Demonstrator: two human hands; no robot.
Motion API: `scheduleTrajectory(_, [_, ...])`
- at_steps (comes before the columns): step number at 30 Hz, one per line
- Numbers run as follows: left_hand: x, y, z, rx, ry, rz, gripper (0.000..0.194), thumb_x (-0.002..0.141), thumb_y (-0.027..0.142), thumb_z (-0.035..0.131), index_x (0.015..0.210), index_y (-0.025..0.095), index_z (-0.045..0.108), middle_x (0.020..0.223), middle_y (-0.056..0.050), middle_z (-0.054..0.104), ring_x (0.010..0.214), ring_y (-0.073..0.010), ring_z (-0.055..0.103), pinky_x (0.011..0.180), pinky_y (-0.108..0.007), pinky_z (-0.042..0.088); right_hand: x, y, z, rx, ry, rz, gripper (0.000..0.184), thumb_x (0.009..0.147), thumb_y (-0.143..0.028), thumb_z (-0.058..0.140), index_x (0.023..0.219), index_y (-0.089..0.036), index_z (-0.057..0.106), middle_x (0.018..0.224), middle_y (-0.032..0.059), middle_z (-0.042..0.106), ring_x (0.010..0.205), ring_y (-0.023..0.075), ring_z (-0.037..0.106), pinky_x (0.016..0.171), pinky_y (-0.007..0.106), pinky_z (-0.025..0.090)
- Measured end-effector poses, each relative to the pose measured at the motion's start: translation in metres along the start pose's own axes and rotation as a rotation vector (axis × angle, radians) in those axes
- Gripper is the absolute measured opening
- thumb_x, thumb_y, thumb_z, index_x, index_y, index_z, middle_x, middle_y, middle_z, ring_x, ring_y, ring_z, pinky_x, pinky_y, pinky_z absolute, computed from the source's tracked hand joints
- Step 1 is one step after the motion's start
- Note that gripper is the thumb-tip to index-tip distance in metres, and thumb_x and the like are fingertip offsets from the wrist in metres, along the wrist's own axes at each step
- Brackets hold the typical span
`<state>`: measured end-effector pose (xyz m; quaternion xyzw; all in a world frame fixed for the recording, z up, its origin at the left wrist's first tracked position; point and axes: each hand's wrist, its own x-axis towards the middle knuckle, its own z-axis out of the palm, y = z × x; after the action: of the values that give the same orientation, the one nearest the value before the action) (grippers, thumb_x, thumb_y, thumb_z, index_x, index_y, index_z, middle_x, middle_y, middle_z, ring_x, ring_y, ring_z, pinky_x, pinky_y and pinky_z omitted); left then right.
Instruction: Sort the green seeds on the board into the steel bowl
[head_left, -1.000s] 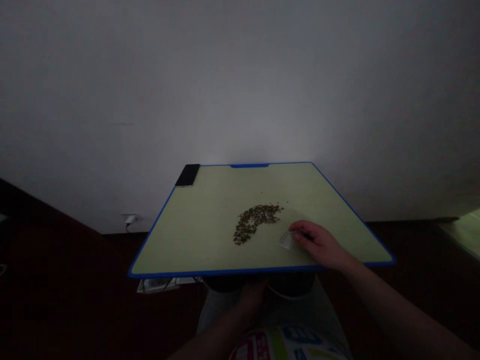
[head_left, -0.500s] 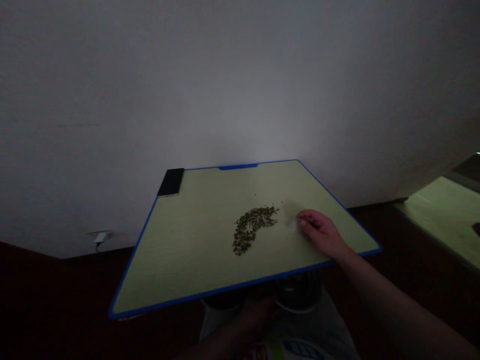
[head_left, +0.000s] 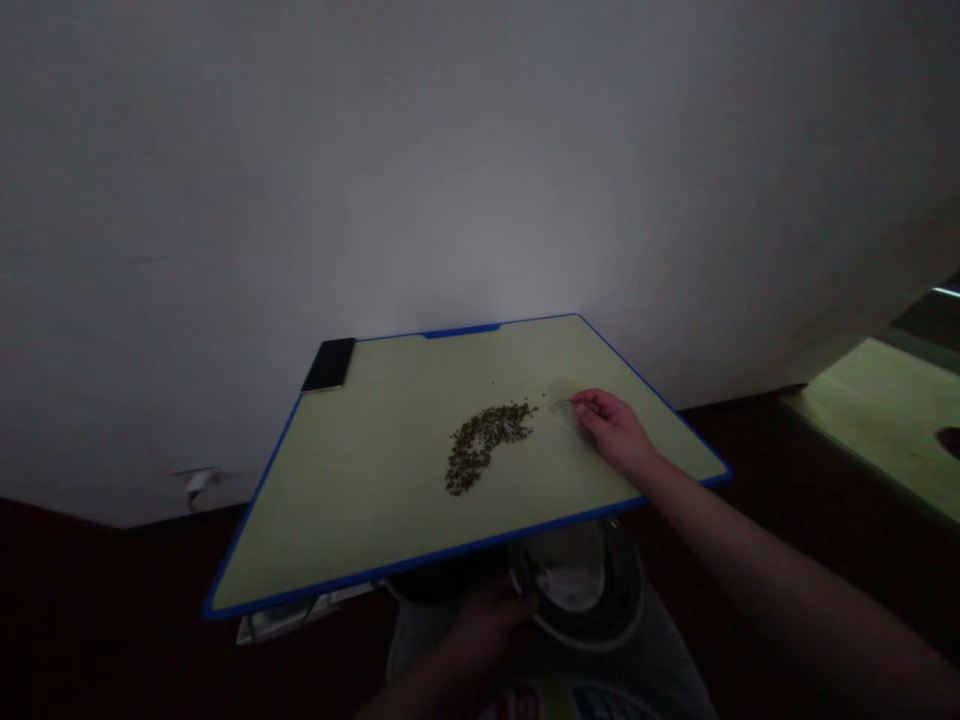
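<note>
Small brown-green grains, perhaps beans or seeds (head_left: 480, 440), lie in a curved heap on the pale board (head_left: 360, 510) with a blue rim. Just right of the heap, my right hand (head_left: 611, 425) pinches a thin clear plastic piece (head_left: 562, 408) between thumb and fingers, its curved edge toward the grains. Below the board's near edge, in shadow, my left hand (head_left: 499, 612) grips the rim of a round metal bowl (head_left: 577, 570). The bowl sits over my lap, its far side partly hidden by the board.
A black phone-like slab (head_left: 328, 365) lies at the board's far left corner. Behind stands a pale wall (head_left: 480, 180) with a plugged-in white charger (head_left: 199, 482) low on the left. A light surface (head_left: 877, 410) is at the right.
My right hand has moved slightly away from me with the plastic piece. My left hand and the metal bowl show more below the board's edge. The whole view has shifted a little.
</note>
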<state>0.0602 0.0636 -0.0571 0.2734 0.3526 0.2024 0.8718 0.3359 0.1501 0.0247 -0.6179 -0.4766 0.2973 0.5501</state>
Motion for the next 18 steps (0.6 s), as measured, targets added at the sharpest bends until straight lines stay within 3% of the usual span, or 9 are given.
scheduleTrajectory(3, [-0.013, -0.002, -0.003, 0.003, 0.029, 0.053, 0.041, 0.063, 0.035, 0.092, 0.097, 0.013, 0.082, 0.103, -0.017, 0.084, 0.101, -0.034, 0.077, 0.101, -0.045, 0.053, 0.005, 0.003, -0.004, 0.023, -0.07, -0.016, 0.039, 0.077, -0.057, 0.068, 0.092, -0.022, 0.059, 0.058, -0.0088, 0.042, 0.049, 0.0093, 0.033, 0.048, 0.025, 0.024])
scheduleTrajectory(7, [-0.03, -0.004, -0.006, -0.014, 0.078, 0.11, 0.042, 0.063, 0.034, 0.093, 0.097, 0.011, 0.082, 0.1, -0.018, 0.084, 0.101, -0.0351, 0.077, 0.1, -0.046, 0.054, 0.014, 0.007, -0.009, -0.001, -0.134, -0.034, 0.042, 0.076, -0.059, 0.067, 0.094, -0.022, 0.06, 0.058, -0.0088, 0.044, 0.047, 0.0105, 0.035, 0.047, 0.025, 0.026])
scheduleTrajectory(11, [-0.046, -0.011, -0.004, -0.091, 0.179, 0.156, 0.037, 0.063, 0.029, 0.092, 0.095, 0.013, 0.081, 0.099, -0.016, 0.084, 0.1, -0.0343, 0.078, 0.1, -0.046, 0.054, 0.025, 0.01, -0.011, -0.18, -0.107, -0.083, 0.034, 0.081, -0.052, 0.063, 0.095, -0.021, 0.064, 0.064, -0.0046, 0.053, 0.052, 0.0129, 0.043, 0.052, 0.026, 0.034])
scheduleTrajectory(18, [-0.061, -0.016, -0.003, -0.141, 0.164, 0.172, 0.041, 0.062, 0.034, 0.094, 0.095, 0.014, 0.081, 0.094, -0.017, 0.084, 0.1, -0.0372, 0.078, 0.096, -0.048, 0.056, 0.038, 0.005, -0.01, -0.532, -0.119, -0.197, 0.024, 0.088, -0.029, 0.054, 0.1, -0.017, 0.071, 0.076, 0.0024, 0.067, 0.066, 0.017, 0.055, 0.064, 0.028, 0.042])
